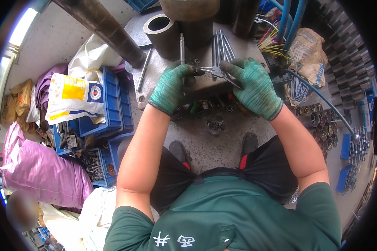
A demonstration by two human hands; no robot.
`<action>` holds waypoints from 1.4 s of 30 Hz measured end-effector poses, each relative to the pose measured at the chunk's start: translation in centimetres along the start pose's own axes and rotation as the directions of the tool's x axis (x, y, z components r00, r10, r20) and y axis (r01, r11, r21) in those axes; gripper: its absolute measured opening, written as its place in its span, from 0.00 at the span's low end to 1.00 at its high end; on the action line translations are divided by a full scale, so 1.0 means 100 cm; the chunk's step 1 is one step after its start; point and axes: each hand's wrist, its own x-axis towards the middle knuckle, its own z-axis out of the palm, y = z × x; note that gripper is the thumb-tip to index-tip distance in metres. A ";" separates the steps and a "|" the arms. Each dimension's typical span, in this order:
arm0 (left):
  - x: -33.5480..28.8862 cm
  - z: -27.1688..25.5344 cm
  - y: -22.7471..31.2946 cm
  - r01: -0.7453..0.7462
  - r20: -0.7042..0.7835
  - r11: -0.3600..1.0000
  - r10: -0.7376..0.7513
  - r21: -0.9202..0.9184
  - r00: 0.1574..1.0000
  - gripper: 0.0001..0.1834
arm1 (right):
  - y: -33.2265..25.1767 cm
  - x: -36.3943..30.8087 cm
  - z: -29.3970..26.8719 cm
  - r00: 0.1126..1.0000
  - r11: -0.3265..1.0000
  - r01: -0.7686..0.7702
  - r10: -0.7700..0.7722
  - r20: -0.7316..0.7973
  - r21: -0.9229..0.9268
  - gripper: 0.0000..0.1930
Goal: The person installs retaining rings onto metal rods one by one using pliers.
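Both hands wear green knitted gloves with dark fingertips. My left hand (170,87) is closed around a slim metal shaft (182,47) with a narrower, stepped top. In my right hand (257,88) is a pair of pliers (217,72), its handles partly covered by the palm and fingers. The pliers' slender jaws point left and meet the left fingertips beside the shaft. Whether a small part sits between the jaws and those fingertips is too hidden to make out. Both hands are over the near edge of a grey metal machine table (155,79).
A thick hollow cylinder (160,31) stands on the table, with several rods (224,48) behind the pliers and a single rod (144,70) at left. Blue crates (113,100) and sacks (46,171) crowd the left. Coloured wires (272,45) and a blue hose (318,94) lie right.
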 end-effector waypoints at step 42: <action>-0.040 0.002 0.007 -0.308 0.240 0.872 0.229 0.380 0.943 0.20 | 0.022 0.009 -0.051 0.814 0.796 -0.473 0.230 0.534 0.378 0.28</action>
